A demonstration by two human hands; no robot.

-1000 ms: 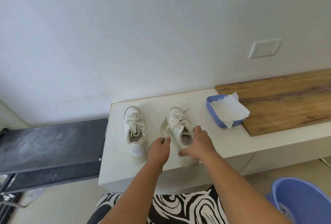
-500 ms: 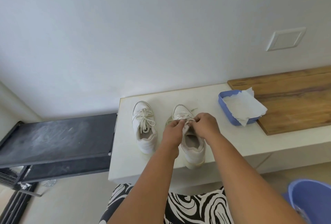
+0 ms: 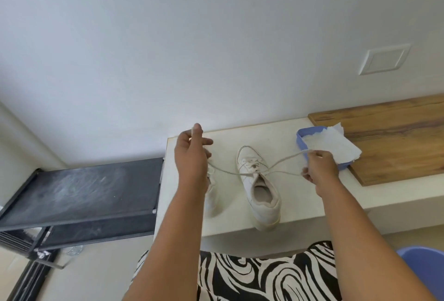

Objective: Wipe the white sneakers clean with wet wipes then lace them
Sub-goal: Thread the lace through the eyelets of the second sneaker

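Both my hands have pulled apart: left hand (image 3: 192,154) and right hand (image 3: 320,168) each grip pinched on lace ends (image 3: 283,160) stretched above the sneaker (image 3: 260,187); second sneaker (image 3: 211,201) seemingly behind my left wrist.

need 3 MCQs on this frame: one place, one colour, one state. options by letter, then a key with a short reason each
1. Where does the blue tray of wet wipes sit?
A. On the black shelf
B. On the white counter, at the wooden board's edge
C. On the floor

2. What colour is the shoelace being pulled?
A. Black
B. Red
C. White

3. What are the hands doing?
A. Each holds a lace end, pulled apart
B. Both rest flat on the counter
C. One holds a wipe

Key:
1 B: the tray lies on the white counter against the wooden board.
2 C: the lace matches the white sneaker.
3 A: the left hand and right hand stretch the ends out sideways.
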